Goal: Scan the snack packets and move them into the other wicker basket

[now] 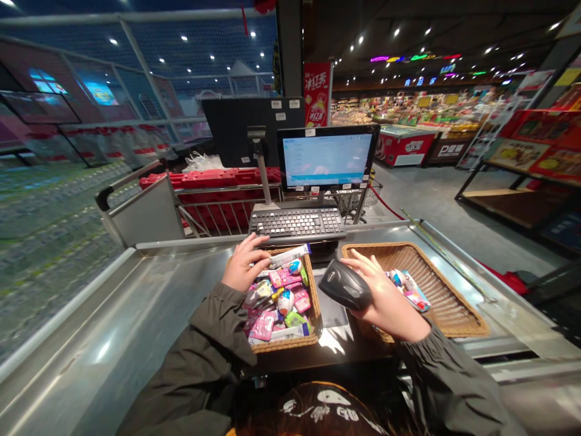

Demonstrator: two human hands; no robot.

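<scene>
Where right hand (384,295) grips, scanner (344,283) partly hidden

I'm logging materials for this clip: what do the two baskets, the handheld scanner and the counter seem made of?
Fuller basket and other basket: tan woven strands with a slight sheen; they look like wicker, though plastic rattan is possible. Scanner: probably hard plastic, black, smooth and softly shiny. Counter: likely stainless steel, grey, with bright streaked reflections.
</scene>
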